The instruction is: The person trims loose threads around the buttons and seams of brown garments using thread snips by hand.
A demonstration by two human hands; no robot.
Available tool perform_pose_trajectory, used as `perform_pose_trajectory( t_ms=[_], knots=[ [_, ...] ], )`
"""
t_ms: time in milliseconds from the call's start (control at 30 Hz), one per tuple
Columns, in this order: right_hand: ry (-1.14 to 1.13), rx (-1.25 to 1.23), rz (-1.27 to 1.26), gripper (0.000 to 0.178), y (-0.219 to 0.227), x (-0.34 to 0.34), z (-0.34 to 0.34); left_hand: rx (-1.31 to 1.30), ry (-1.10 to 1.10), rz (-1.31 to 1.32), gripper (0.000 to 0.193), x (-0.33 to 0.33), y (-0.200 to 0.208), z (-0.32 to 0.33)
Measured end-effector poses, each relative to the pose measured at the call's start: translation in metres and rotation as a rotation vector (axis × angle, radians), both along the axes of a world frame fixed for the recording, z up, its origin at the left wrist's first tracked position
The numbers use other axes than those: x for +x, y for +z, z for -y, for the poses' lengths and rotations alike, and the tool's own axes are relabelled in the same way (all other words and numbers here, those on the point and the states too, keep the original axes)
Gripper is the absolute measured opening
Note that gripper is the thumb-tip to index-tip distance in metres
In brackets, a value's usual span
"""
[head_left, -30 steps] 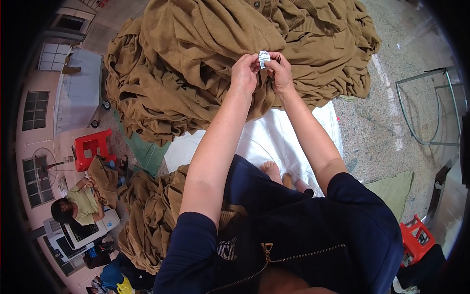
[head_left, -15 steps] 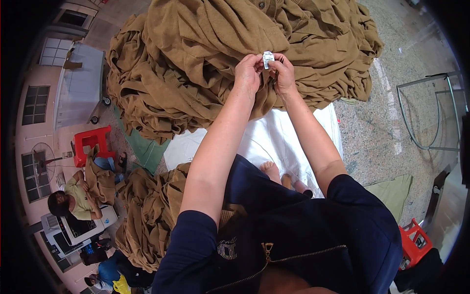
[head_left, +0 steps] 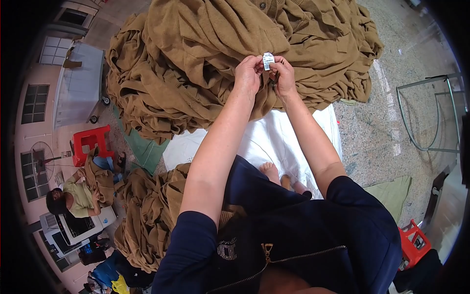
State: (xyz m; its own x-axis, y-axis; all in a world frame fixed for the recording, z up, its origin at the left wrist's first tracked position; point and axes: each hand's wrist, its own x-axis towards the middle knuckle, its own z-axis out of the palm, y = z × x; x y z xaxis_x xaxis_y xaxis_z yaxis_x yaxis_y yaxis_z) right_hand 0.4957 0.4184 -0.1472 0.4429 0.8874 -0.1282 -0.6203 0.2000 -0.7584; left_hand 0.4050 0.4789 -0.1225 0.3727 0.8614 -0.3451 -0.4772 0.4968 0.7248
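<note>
A small white printed label (head_left: 268, 60) stands between my fingertips, in front of a large heap of brown knitted garments (head_left: 196, 59). My right hand (head_left: 284, 77) pinches its lower right edge between thumb and finger. On the other side, my left hand (head_left: 247, 74) is closed, its fingertips at the label's left edge. Brown fabric lies directly behind and below both hands, and whether the label is sewn to it cannot be made out.
White sheeting (head_left: 259, 137) covers the floor under my bare feet. A second brown garment pile (head_left: 147, 210) lies at my left, near a seated person (head_left: 81, 198) with brown cloth and a red stool (head_left: 92, 144). A metal frame (head_left: 431, 115) stands at right, another red stool (head_left: 415, 245) behind.
My right thumb and fingers have shifted slightly on the label, and more of its face shows. At the left, the seated person's head and arms have moved a little.
</note>
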Motion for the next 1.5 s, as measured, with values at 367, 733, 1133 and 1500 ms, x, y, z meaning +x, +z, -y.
perform_pose_trajectory(
  t_ms=[367, 733, 1133, 1500],
  knots=[
    [0.014, -0.009, -0.036, 0.008, -0.008, 0.001, -0.003, 0.031, -0.049, -0.005, 0.007, -0.004, -0.008, -0.002],
    [-0.017, 0.012, -0.070, 0.005, -0.007, -0.001, -0.003, 0.021, -0.050, 0.015, 0.006, -0.005, -0.016, -0.004],
    [0.023, -0.008, -0.056, 0.005, -0.011, -0.002, 0.000, 0.031, -0.048, 0.023, 0.007, -0.006, -0.016, -0.002],
    [0.030, -0.010, -0.052, 0.005, -0.014, -0.002, -0.001, 0.032, -0.044, 0.030, 0.008, -0.008, -0.017, 0.000]
  ],
)
